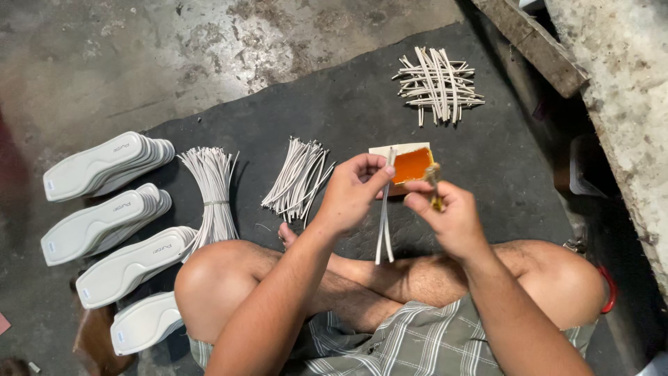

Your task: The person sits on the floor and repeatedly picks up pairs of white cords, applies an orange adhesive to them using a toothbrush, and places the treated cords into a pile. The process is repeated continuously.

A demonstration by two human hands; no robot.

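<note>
My left hand [351,191] pinches two thin white strips [383,230] near their top, and they hang down over my crossed legs. My right hand [445,212] holds a small brush with a glue-coated tip [433,175] close beside the strips' upper end. Just behind both hands sits a small container of orange glue [412,164] on the dark mat [334,104].
A loose pile of white strips [298,177] and a tied bundle of white strips [211,191] lie left of the hands. A crisscrossed stack of strips [438,85] lies at the back. Stacks of white shoe insoles [104,163] line the left. A wooden plank [536,42] and concrete wall stand right.
</note>
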